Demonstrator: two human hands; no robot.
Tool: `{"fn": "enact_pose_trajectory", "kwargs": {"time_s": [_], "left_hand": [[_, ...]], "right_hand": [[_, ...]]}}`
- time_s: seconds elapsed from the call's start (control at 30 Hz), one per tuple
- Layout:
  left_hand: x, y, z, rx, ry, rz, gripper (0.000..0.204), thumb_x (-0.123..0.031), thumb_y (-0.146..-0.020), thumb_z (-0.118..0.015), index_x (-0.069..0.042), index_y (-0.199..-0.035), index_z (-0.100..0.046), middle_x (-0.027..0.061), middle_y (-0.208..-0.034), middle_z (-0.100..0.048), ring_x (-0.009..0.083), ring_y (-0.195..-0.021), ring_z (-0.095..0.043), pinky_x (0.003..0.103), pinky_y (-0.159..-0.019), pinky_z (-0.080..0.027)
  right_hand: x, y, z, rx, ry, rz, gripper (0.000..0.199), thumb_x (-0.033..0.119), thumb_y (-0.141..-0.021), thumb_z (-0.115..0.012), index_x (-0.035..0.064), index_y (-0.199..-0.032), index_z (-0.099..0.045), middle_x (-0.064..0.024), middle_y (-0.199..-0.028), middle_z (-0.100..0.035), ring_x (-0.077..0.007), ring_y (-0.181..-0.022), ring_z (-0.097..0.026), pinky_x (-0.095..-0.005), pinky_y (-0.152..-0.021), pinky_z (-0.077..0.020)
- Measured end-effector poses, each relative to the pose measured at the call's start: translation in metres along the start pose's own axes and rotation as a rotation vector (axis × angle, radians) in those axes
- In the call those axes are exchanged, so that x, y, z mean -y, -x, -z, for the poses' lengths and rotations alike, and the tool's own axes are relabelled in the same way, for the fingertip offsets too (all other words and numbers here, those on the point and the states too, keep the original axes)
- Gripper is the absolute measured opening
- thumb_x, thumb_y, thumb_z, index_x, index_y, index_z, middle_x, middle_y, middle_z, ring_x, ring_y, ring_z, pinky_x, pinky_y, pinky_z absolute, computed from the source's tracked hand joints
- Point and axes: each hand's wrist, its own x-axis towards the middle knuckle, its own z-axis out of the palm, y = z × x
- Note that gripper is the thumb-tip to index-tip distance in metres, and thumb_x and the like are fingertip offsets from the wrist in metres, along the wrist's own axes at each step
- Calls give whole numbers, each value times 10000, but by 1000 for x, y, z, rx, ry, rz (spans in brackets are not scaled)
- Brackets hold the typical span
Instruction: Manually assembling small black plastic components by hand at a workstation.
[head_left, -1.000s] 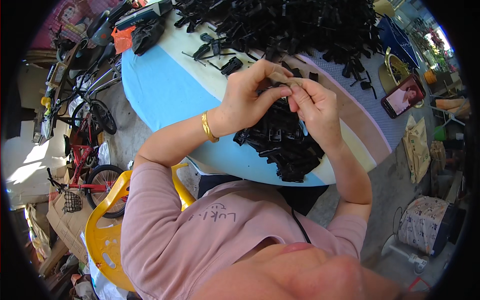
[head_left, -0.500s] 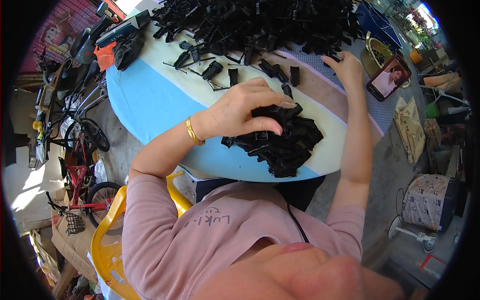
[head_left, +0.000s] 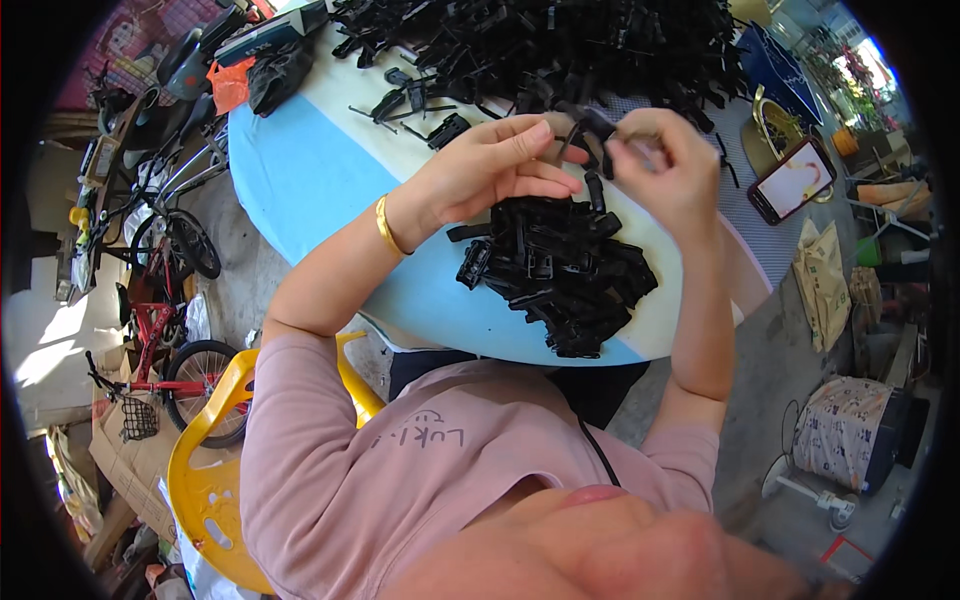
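My right hand (head_left: 672,165) is closed in a pinch on a small black plastic part (head_left: 597,124), partly blurred, above the middle of the table. Close by on its left, my left hand (head_left: 505,170), with a gold bracelet (head_left: 386,226) at the wrist, has its fingers stretched out and apart. Its fingertips are near the black part; whether they touch it is unclear. Below both hands lies a near pile of black plastic parts (head_left: 560,265). A much larger heap of similar parts (head_left: 560,50) covers the far side.
A blue, cream and pink striped cloth (head_left: 300,170) covers the rounded table. On the right are a phone (head_left: 793,180) and a gold-coloured dish (head_left: 768,120). A dark bag (head_left: 283,78) sits far left. Beyond the edge stand a yellow chair (head_left: 215,480) and a red bicycle (head_left: 150,340).
My right hand has come in from the far right toward the middle, with a black part in its pinch. My left hand has lifted off the near pile and its fingers have spread.
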Motion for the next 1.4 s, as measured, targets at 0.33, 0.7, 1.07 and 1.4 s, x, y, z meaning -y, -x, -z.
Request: {"fn": "enact_pose_trajectory", "kwargs": {"time_s": [0.33, 0.7, 1.07, 1.4], "left_hand": [[-2, -2, 7, 204, 67, 1, 475, -191, -897, -527, -15, -1304, -357, 129, -1110, -546, 209, -978, -592, 334, -890, -469], [-15, 7, 2, 179, 100, 114, 503, -162, -868, -569, 26, -1281, -351, 169, -1192, -506, 264, -994, -588, 328, -885, -475], [0, 13, -20, -119, -392, -233, 335, 1, -856, -527, 29, -1175, -431, 129, -1196, -515, 164, -971, -584, 283, -851, -485], [7, 15, -19, -200, -543, -401, 294, 24, -814, -595, 21, -1096, -511, 95, -1144, -557, 122, -993, -550, 257, -874, -459]], "right_hand": [[7, 10, -19, 51, 4, 269, 174, -115, -661, -646, -12, -770, -558, -133, -912, -631, -176, -705, -636, -226, -595, -508], [11, 9, -16, 8, 100, 427, 145, -69, -680, -660, 4, -772, -574, -145, -895, -642, -183, -725, -634, -229, -605, -500], [20, 20, -23, 176, -613, -418, 134, 118, -903, -504, 16, -940, -583, 36, -703, -516, 2, -557, -376, -144, -482, -286], [28, 24, -30, 169, -467, -374, 138, 116, -902, -513, 5, -935, -589, 31, -655, -532, 1, -544, -393, -145, -478, -298]]}}
